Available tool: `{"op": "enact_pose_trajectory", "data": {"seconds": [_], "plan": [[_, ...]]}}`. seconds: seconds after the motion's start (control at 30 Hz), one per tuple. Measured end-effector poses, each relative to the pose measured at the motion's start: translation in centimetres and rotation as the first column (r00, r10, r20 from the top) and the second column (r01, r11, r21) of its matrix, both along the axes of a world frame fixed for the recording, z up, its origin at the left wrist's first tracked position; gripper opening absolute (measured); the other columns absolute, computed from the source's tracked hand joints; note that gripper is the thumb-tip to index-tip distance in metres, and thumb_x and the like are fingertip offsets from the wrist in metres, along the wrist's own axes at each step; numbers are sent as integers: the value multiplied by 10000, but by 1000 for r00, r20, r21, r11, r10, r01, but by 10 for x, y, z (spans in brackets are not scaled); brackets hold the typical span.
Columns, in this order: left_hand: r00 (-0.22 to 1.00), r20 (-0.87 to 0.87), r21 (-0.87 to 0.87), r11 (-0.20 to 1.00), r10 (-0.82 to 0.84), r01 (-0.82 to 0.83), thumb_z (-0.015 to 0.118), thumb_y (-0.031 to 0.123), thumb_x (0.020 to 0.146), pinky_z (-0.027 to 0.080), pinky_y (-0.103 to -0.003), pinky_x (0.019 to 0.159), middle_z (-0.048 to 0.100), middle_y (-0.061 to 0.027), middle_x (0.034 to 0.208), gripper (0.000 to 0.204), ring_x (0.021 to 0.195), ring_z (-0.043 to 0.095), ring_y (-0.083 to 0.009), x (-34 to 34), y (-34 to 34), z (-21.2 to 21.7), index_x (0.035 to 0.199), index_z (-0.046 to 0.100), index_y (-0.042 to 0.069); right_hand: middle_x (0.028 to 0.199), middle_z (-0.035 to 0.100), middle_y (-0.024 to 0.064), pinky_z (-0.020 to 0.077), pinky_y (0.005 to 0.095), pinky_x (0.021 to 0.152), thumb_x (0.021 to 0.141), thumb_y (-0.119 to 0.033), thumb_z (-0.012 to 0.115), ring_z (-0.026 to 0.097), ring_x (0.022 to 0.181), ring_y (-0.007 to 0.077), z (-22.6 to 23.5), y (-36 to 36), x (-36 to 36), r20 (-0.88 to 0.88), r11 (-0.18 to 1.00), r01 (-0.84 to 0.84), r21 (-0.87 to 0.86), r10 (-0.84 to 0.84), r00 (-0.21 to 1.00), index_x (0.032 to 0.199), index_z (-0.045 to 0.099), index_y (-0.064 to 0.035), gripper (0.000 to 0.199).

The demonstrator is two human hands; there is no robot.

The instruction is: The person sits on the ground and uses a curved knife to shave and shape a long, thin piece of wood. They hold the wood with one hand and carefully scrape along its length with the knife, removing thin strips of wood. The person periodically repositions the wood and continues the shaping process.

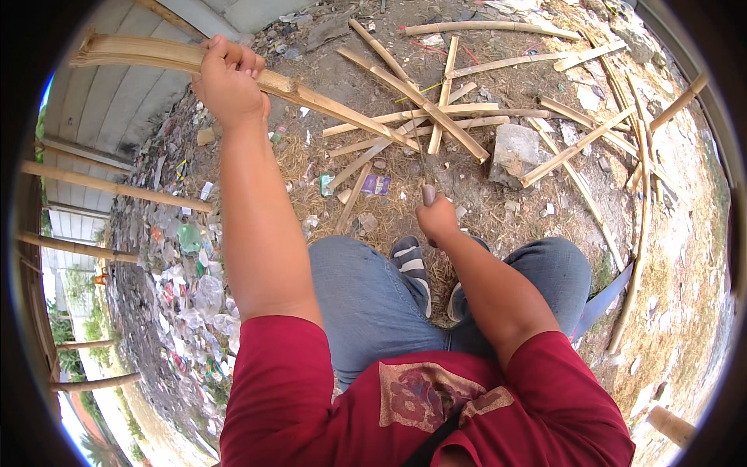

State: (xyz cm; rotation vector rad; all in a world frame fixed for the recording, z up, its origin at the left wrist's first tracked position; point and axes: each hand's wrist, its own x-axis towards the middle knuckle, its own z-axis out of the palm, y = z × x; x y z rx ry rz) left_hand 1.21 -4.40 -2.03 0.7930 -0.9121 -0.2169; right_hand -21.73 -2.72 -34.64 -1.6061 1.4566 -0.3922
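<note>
My left hand (229, 82) is raised at the upper left, its fingers wrapped round a long split bamboo piece (334, 105). The bamboo slants down to the right from a thick end at the far left, and its thin end is over the pile of strips. In front of my knees, my right hand (438, 219) is closed on the handle of a knife (429, 194). Its thin dark blade points away from me, seen nearly edge-on, and its tip is close to the bamboo's lower end; I cannot tell whether they touch.
Several split bamboo strips (436, 117) lie crossed on the littered ground ahead. A grey concrete block (514, 154) sits right of them. More bamboo poles (643, 218) lie at the right. Plastic rubbish (206, 300) covers the ground at left, beside a pale wall (85, 109) and horizontal poles (117, 185).
</note>
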Motion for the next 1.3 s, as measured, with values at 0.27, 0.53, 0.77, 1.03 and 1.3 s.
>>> {"op": "enact_pose_trajectory", "data": {"seconds": [0.27, 0.53, 0.77, 1.03, 1.3], "plan": [[814, 158, 110, 829, -559, 549, 488, 202, 985, 373, -323, 622, 400, 5, 698, 137, 603, 411, -135, -19, 6, 28, 921, 536, 91, 953, 684, 182, 519, 412, 801, 884, -348, 736, 673, 877, 282, 104, -47, -6, 511, 994, 110, -12, -88, 855, 1128, 599, 29, 469], [705, 195, 374, 716, -682, 590, 507, 215, 824, 418, -371, 1037, 622, -106, 1260, 480, 1190, 538, -215, -78, -40, 45, 1234, 625, -5, 1108, 637, 116, 513, 294, 647, 841, -144, 774, 618, 794, 144, 219, -74, -23, 800, 976, -117, -184, 218, 560, 1232, 519, 28, 496], [799, 339, 451, 831, -497, 326, 541, 248, 899, 428, -369, 1026, 618, -108, 1194, 498, 1132, 556, -210, -117, -17, 52, 1332, 543, 2, 914, 643, 86, 504, 302, 645, 823, -135, 779, 614, 742, 140, 203, -80, -22, 762, 979, 34, -203, 136, 633, 1054, 545, 5, 357], [850, 39, 766, 562, -525, 312, 605, 269, 996, 506, -299, 783, 660, -59, 1100, 352, 904, 646, -139, -65, 70, -70, 1273, 604, 51, 748, 605, 54, 477, 294, 555, 851, -88, 781, 589, 589, 137, 239, -118, -48, 864, 907, 364, -211, -1, 503, 972, 536, -37, 278], [838, -97, 872, 360, -536, 331, 600, 212, 1013, 514, -295, 791, 674, -53, 1054, 296, 901, 652, -131, -55, 145, -122, 1262, 617, 51, 698, 560, 46, 517, 340, 616, 878, -20, 732, 559, 628, 182, 275, -167, -98, 968, 876, 467, 123, -209, 138, 852, 549, -53, 188]]}}
